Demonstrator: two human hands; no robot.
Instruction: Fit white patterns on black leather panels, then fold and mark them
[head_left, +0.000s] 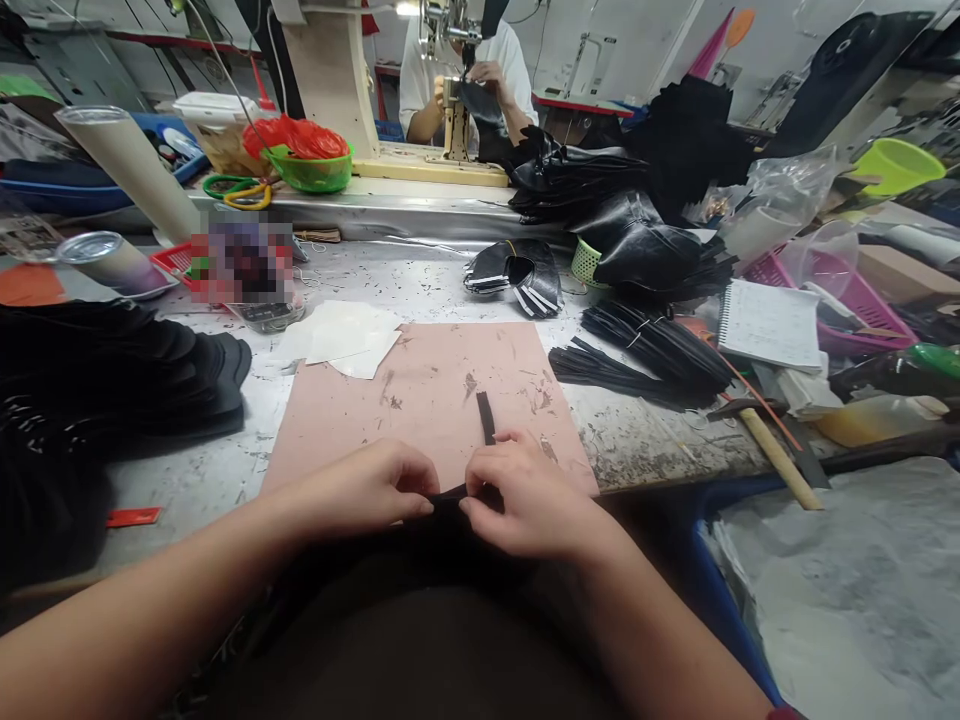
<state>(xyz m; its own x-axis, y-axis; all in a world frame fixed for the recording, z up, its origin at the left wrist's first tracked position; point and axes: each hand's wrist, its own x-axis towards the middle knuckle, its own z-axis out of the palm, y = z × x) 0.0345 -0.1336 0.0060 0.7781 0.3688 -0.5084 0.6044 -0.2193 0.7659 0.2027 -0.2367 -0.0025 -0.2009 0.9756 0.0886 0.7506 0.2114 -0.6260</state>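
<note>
A narrow black strip [486,416] lies on the pink cutting mat [420,400], its far end pointing away from me and its near end bent between my hands. My left hand [375,490] pinches the strip's near end at the mat's front edge. My right hand [525,495] pinches the same strip right beside it, fingertips almost touching the left ones. The part of the strip under my fingers is hidden.
Bundles of black strips [645,355] lie right of the mat, stacked black pieces [120,370] left. White paper pieces [345,340], a hammer [765,440], a notebook [769,325], a pink basket [847,300] and scissors [240,190] lie around. Another person [465,80] works at a sewing machine behind.
</note>
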